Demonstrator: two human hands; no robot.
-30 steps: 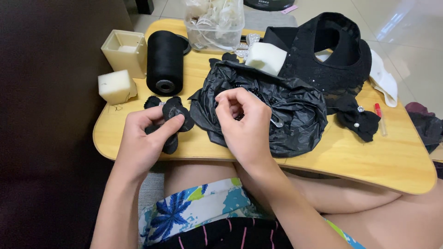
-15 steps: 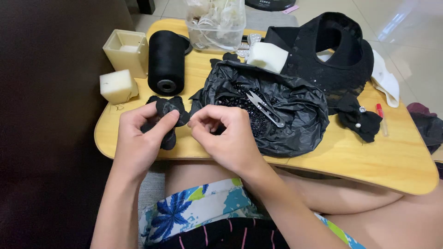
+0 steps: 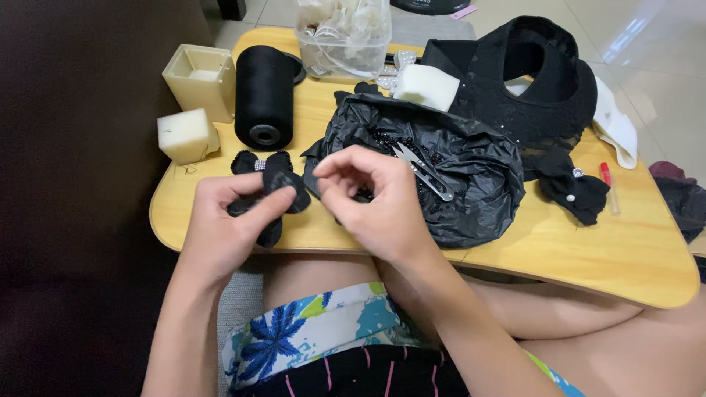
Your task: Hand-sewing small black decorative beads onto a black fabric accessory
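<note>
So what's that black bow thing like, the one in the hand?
The black fabric bow looks soft and felt-like, with rounded lobes spread like petals. A small sparkly band sits at its middle, near the top. It lies low over the front edge of the wooden lap table, beside the crumpled black plastic bag. The left hand holds it, thumb over its lower part, covering some of it. The right hand is pinched close by its right side; whether it touches the bow is unclear.
</note>
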